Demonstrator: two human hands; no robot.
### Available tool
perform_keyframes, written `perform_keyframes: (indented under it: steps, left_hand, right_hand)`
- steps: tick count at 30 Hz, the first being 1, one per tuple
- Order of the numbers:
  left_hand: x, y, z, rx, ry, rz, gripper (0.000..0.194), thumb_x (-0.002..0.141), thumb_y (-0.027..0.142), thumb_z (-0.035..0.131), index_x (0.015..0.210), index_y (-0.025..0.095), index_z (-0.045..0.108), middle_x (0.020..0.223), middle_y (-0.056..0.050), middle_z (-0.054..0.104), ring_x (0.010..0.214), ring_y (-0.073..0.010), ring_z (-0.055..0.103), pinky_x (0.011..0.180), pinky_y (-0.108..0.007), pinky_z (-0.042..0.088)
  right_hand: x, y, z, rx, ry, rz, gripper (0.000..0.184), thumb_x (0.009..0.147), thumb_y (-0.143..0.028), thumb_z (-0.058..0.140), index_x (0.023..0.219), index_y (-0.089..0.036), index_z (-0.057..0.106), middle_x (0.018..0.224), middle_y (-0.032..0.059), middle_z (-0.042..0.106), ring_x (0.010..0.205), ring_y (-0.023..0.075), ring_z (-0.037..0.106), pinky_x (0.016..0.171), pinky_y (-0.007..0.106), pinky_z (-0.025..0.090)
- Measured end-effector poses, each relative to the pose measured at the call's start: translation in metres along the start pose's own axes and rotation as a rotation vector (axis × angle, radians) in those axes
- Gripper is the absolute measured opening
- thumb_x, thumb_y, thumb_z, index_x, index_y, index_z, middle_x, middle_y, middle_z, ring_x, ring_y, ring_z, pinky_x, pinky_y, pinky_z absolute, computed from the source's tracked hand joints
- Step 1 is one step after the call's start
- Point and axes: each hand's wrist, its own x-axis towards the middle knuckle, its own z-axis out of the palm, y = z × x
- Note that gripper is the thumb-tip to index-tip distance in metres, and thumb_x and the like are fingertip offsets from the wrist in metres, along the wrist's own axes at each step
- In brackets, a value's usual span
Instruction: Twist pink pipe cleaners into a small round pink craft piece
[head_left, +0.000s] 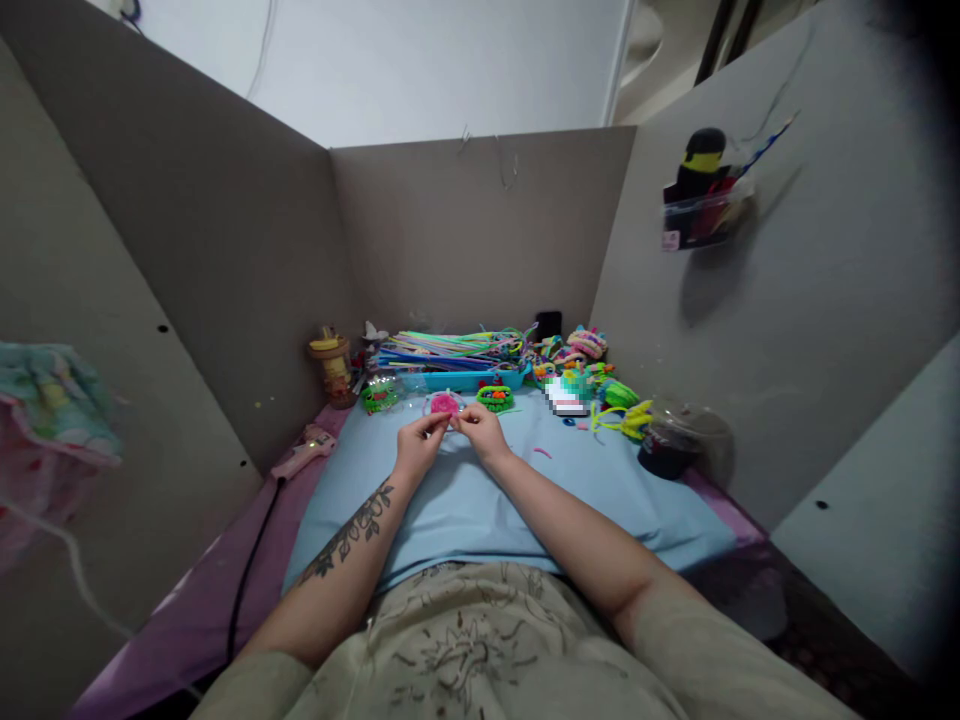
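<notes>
My left hand [420, 442] and my right hand [481, 432] meet above the middle of the blue cloth [525, 510], fingertips pinched close together. Whatever sits between the fingertips is too small to make out. Just beyond them lies a bright pink fuzzy piece [444, 403] on what looks like a clear round dish; the fingers partly cover it. A small green basket-like craft piece [494, 398] with orange bits stands behind my right hand. To the right of the hands, a short pink strip [542, 452] rests on the cloth.
A blue tray [450, 381] at the back holds many coloured pipe cleaners [457, 350]. Colourful fuzzy crafts [586, 343] pile at the back right, near a dark tub [667, 455]. A pink glue gun [304, 455] with a black cord lies left. Grey panels [480, 230] enclose the table.
</notes>
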Motion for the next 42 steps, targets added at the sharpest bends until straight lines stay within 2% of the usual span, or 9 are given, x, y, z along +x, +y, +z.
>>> perform_keyframes:
  steps: [4, 8, 14, 19, 25, 32, 37, 42]
  left_hand:
    - [-0.003, 0.006, 0.001, 0.098, -0.006, 0.079, 0.022, 0.078, 0.031, 0.057, 0.091, 0.020, 0.071, 0.078, -0.004, 0.072, 0.058, -0.0113, 0.058, 0.058, -0.022, 0.047]
    - [-0.004, 0.008, 0.001, 0.137, -0.008, 0.122, 0.022, 0.079, 0.031, 0.056, 0.091, 0.021, 0.071, 0.080, -0.004, 0.072, 0.059, -0.0114, 0.059, 0.060, -0.022, 0.046]
    - [-0.002, 0.005, -0.002, 0.122, 0.021, 0.076, 0.023, 0.079, 0.033, 0.056, 0.092, 0.020, 0.070, 0.080, -0.004, 0.071, 0.061, -0.0116, 0.059, 0.059, -0.022, 0.046]
    - [-0.001, 0.004, -0.003, 0.125, 0.036, 0.064, 0.021, 0.078, 0.031, 0.057, 0.090, 0.020, 0.070, 0.078, -0.004, 0.071, 0.060, -0.0112, 0.058, 0.058, -0.022, 0.045]
    - [-0.001, 0.001, -0.002, 0.132, 0.002, 0.074, 0.018, 0.077, 0.026, 0.056, 0.086, 0.019, 0.070, 0.077, -0.003, 0.070, 0.057, -0.0095, 0.055, 0.052, -0.020, 0.040]
    - [0.000, 0.006, -0.003, 0.053, -0.028, 0.002, 0.017, 0.076, 0.027, 0.057, 0.081, 0.018, 0.070, 0.072, -0.003, 0.069, 0.051, -0.0086, 0.050, 0.047, -0.020, 0.035]
    - [0.001, 0.005, -0.003, -0.020, -0.053, -0.014, 0.017, 0.075, 0.028, 0.058, 0.082, 0.017, 0.070, 0.074, -0.004, 0.070, 0.056, -0.0112, 0.055, 0.052, -0.021, 0.039]
    - [0.001, 0.000, -0.003, -0.057, -0.064, -0.002, 0.016, 0.076, 0.028, 0.058, 0.081, 0.017, 0.069, 0.074, -0.004, 0.069, 0.061, -0.0124, 0.057, 0.055, -0.021, 0.040]
  right_hand:
    - [0.001, 0.001, 0.001, 0.163, 0.018, 0.124, 0.029, 0.065, -0.039, 0.063, 0.050, -0.019, 0.049, 0.057, -0.0032, 0.045, 0.060, 0.0124, 0.044, 0.060, 0.026, 0.038]
    - [0.002, 0.001, 0.004, 0.263, 0.021, 0.165, 0.032, 0.063, -0.039, 0.064, 0.048, -0.019, 0.044, 0.057, -0.0037, 0.043, 0.058, 0.0116, 0.043, 0.059, 0.026, 0.038]
    - [0.000, 0.000, 0.004, 0.063, -0.029, 0.085, 0.023, 0.070, -0.040, 0.061, 0.062, -0.018, 0.057, 0.066, -0.0006, 0.052, 0.064, 0.0137, 0.047, 0.062, 0.026, 0.040]
    - [-0.004, -0.012, -0.002, -0.089, 0.088, -0.040, 0.017, 0.073, -0.035, 0.060, 0.077, -0.018, 0.061, 0.079, 0.0027, 0.056, 0.069, 0.0143, 0.049, 0.065, 0.027, 0.042]
    - [-0.001, -0.018, -0.010, -0.172, 0.073, -0.137, 0.010, 0.077, -0.026, 0.056, 0.069, -0.020, 0.060, 0.076, 0.0022, 0.053, 0.075, 0.0153, 0.050, 0.069, 0.028, 0.043]
    - [0.005, -0.010, -0.014, -0.181, 0.067, -0.115, 0.004, 0.072, -0.022, 0.059, 0.071, -0.021, 0.063, 0.082, 0.0030, 0.050, 0.080, 0.0166, 0.051, 0.075, 0.031, 0.044]
    - [0.007, -0.006, -0.015, -0.155, 0.044, -0.061, 0.007, 0.071, -0.024, 0.060, 0.076, -0.021, 0.063, 0.084, 0.0034, 0.051, 0.081, 0.0172, 0.050, 0.076, 0.031, 0.044]
    - [0.008, 0.001, -0.014, -0.106, 0.031, -0.021, 0.008, 0.070, -0.027, 0.059, 0.072, -0.020, 0.063, 0.085, 0.0040, 0.049, 0.083, 0.0177, 0.050, 0.079, 0.032, 0.043]
